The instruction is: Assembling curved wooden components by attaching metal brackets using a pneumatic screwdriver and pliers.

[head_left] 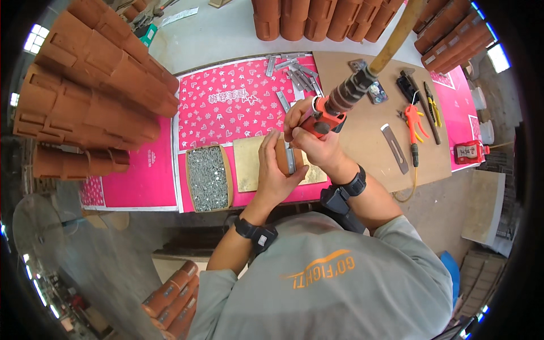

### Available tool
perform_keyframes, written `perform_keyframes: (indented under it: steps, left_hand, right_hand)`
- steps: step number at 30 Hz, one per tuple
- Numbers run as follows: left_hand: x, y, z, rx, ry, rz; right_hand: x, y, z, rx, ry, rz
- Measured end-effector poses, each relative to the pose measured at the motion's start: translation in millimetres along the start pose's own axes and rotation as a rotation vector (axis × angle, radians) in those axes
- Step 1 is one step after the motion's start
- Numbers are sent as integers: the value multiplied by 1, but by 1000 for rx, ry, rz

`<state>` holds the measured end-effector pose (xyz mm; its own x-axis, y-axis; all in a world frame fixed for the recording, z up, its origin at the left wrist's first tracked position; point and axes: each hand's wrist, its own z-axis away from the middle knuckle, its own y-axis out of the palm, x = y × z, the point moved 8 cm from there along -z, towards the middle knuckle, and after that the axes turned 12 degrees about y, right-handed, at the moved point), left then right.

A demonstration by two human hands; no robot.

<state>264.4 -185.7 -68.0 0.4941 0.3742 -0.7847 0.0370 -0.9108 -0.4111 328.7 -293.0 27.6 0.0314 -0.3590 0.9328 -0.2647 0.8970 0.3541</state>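
My right hand (322, 148) is closed round a red and black power screwdriver (321, 120), whose body rises toward the upper right. Directly under it, my left hand (276, 174) grips a small reddish-brown block (282, 156) between thumb and fingers. A narrow silver metal strip (291, 161) lies along the block. Both rest on a pale yellow board (246, 164). The driver's tip is hidden behind my hands. Left of the board stands a box of screws (209, 178), filled with small silver pieces.
Loose metal strips (300, 73) lie beyond my hands. On brown cardboard (362, 153) at right are orange-handled pliers (415, 122), a hammer (422, 102) and a slotted metal plate (394, 148). Stacked terracotta-coloured parts (102, 79) crowd the left; more (309, 17) stand at the back.
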Motion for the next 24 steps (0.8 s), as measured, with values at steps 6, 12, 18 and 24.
perform_keyframes:
  steps: [6, 12, 18, 24]
  left_hand:
    - [1, 3, 1, -1, 20, -39]
    - [-2, 2, -1, -22, 18, -49]
    - [-1, 1, -1, -64, 14, -21]
    - [1, -3, 0, -79, -22, 18]
  right_hand:
    - [-8, 2, 4, 2, -75, 138]
    - [-1, -1, 3, -21, -71, -4]
    - [-6, 1, 0, -8, -49, 47]
    - [-3, 12, 6, 68, -86, 139]
